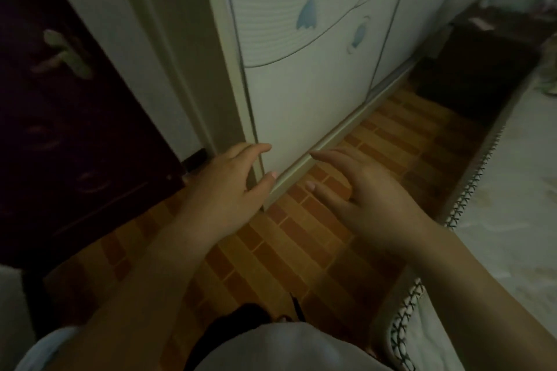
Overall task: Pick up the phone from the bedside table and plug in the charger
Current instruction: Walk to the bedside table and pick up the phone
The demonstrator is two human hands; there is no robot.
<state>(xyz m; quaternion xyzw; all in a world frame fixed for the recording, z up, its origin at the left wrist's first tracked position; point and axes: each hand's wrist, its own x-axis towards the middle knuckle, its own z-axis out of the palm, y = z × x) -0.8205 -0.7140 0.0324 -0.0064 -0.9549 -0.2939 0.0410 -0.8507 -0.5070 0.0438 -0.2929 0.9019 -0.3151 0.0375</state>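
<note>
Both of my hands are stretched out in front of me over the floor, empty. My left hand [229,187] has its fingers spread, near the lower corner of the white wardrobe [304,93]. My right hand [364,190] is also open with fingers apart, over the tiled floor. A dark bedside table [470,69] stands far right, between the wardrobe and the bed. A small pale thing [482,22] lies on its top; it is too blurred to tell whether it is the phone. No charger is visible.
A dark door with a metal handle [66,54] is at the left. The bed [512,190] with a stitched edge runs along the right. An orange brick-pattern floor [301,244] forms a narrow aisle between wardrobe and bed. The room is dim.
</note>
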